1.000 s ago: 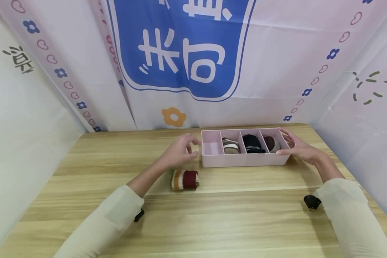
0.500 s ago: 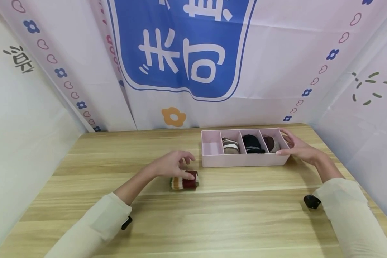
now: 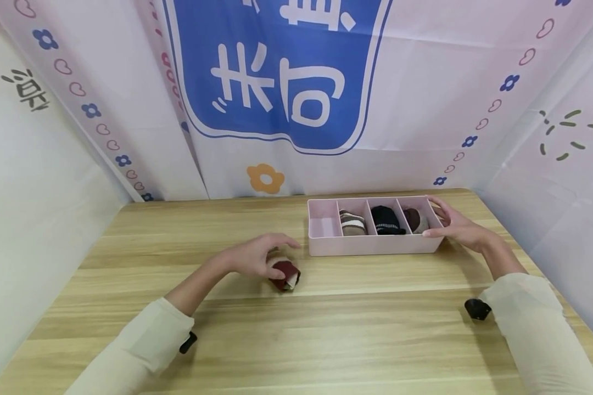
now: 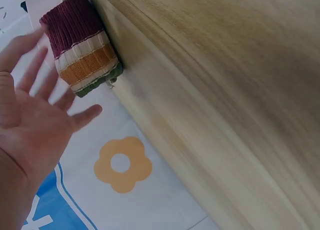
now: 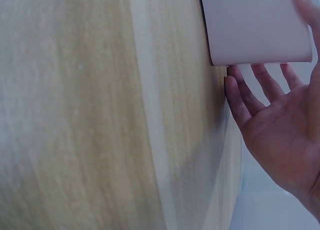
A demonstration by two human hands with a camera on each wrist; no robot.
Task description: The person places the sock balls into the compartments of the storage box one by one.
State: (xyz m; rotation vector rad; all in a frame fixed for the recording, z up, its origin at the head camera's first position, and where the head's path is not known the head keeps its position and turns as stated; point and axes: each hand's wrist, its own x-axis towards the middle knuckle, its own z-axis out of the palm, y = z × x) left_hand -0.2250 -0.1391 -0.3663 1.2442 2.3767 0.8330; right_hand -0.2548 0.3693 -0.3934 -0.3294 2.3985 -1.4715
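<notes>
A rolled striped sock (image 3: 285, 274), burgundy, cream, orange and green (image 4: 82, 45), lies on the wooden table at an angle. My left hand (image 3: 257, 255) arches over it, thumb on the burgundy part and index finger stretched out above; in the left wrist view its fingers are spread beside the roll. A pink divided box (image 3: 375, 246) stands to the right at the back. My right hand (image 3: 462, 226) holds the box's right end, thumb at the front rim and fingers round the far corner. In the right wrist view fingertips (image 5: 235, 87) meet the end wall.
Rolled socks sit in the three right compartments: a brown-and-white striped one (image 3: 353, 224), a black one (image 3: 386, 220) and a brown-grey one (image 3: 416, 220). A printed cloth backdrop (image 3: 415, 109) rises behind the table (image 3: 326, 340).
My left hand has come from beside the box's left end down and leftward to the rolled sock, which has turned so its burgundy end faces nearer. The right hand and box have stayed put.
</notes>
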